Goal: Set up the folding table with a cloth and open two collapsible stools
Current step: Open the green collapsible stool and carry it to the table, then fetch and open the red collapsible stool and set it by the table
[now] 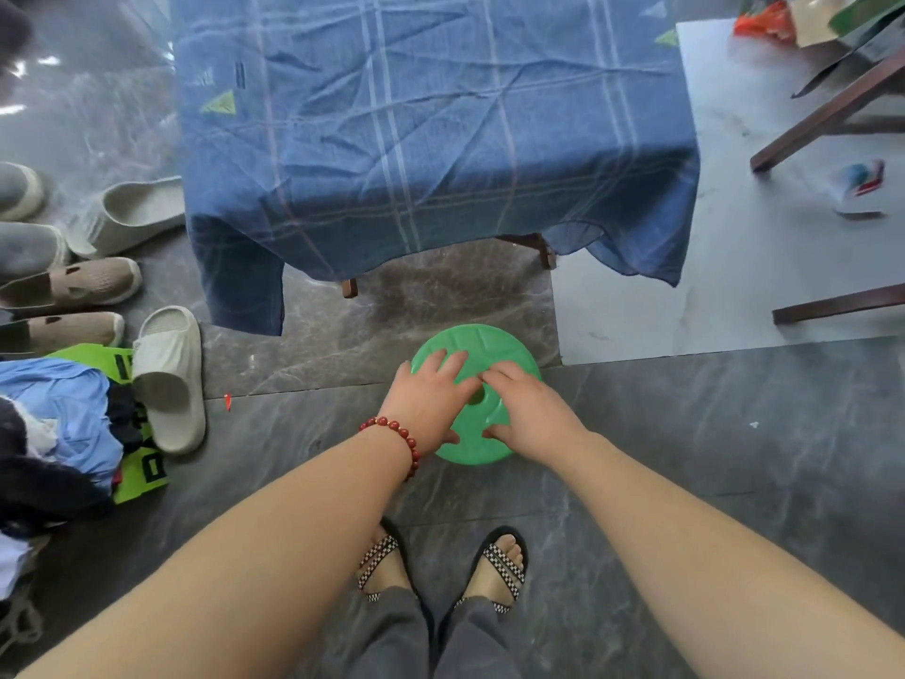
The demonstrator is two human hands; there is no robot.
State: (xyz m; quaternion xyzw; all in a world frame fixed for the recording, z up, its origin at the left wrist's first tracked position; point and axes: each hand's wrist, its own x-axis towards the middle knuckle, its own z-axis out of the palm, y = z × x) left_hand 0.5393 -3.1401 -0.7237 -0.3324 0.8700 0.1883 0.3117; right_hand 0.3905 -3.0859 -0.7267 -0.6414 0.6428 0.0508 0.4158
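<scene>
The left hand (pixel 426 399) lies flat on the green stool (pixel 489 345) on the floor (pixel 685 458). The right hand (pixel 529 409) curls its fingers at the stool's middle hole. The green bag's (pixel 142 468) letters are half hidden.

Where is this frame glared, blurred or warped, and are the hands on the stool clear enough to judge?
Head view: the left hand, right hand and green collapsible stool are sharp and evenly lit; glare streaks the glossy floor at upper left; the orange bag at upper right is blur-smeared; wide-angle stretch swells the forearms toward the bottom corners.
</scene>
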